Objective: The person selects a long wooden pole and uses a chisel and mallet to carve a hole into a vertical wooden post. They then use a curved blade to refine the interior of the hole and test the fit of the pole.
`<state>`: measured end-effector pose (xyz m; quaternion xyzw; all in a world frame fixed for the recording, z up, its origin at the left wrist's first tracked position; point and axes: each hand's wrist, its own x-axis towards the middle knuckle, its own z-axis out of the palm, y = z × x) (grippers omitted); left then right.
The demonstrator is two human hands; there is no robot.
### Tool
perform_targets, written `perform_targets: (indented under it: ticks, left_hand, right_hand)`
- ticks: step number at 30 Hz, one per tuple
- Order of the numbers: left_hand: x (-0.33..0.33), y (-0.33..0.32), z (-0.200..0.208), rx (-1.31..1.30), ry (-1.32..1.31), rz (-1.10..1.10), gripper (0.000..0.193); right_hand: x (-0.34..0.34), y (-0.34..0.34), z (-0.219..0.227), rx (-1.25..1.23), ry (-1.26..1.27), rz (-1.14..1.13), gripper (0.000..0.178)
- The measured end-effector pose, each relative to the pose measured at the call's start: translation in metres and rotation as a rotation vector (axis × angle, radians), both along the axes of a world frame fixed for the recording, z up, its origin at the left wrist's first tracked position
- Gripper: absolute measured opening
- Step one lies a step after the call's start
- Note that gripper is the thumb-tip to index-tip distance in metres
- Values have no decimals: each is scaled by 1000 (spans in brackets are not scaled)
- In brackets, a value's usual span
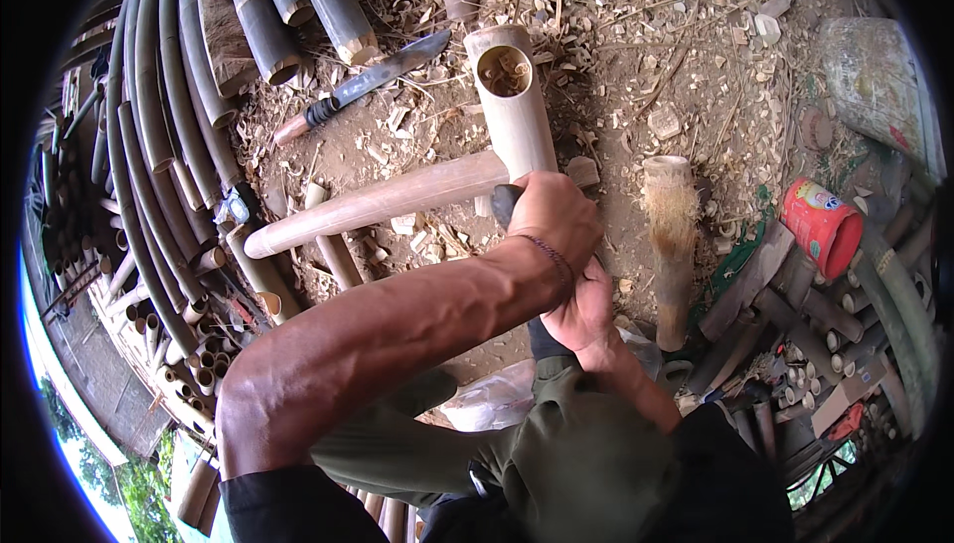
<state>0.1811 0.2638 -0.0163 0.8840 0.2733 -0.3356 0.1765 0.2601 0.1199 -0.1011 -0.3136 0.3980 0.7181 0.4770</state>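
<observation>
Blurred dark-green shape [596, 468] nearest cam. L hand [556, 213] clenched round dark knob [507, 205], just below bamboo tube [518, 126]; R hand [581, 310] half-curled further below tube, grip unclear. If tube rolls on loose chips [403, 228], knob could slip twd R hand.

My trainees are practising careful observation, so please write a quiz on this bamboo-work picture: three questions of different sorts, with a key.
1. True or false: one of the worker's hands is holding the long-bladed knife.
2. What colour is the small open container on the right? (A) purple (B) red (C) black
3. Which of the worker's hands is nearer the oval opening in the pale bamboo piece?

Key
1. False; the knife lies on the ground.
2. B
3. The left hand
</observation>
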Motion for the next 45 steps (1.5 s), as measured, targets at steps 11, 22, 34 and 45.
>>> perform_targets:
  ticks: [11,22,34,45]
  left_hand:
    - [-154,-114,-82,-475,-140,659,19]
    - [-43,-249,-67,-633,-280,1555,77]
    - [-162,-118,-49,-411,-124,369,12]
    - [-53,-254,-72,-501,-303,1199,69]
  right_hand:
    - [-25,-37,-10,51,-146,743,27]
    - [-26,-66,-13,214,-1245,1345,39]
    - [-47,-83,-28,311,-48,601,29]
    - [-15,-98,-26,311,-1247,1175,31]
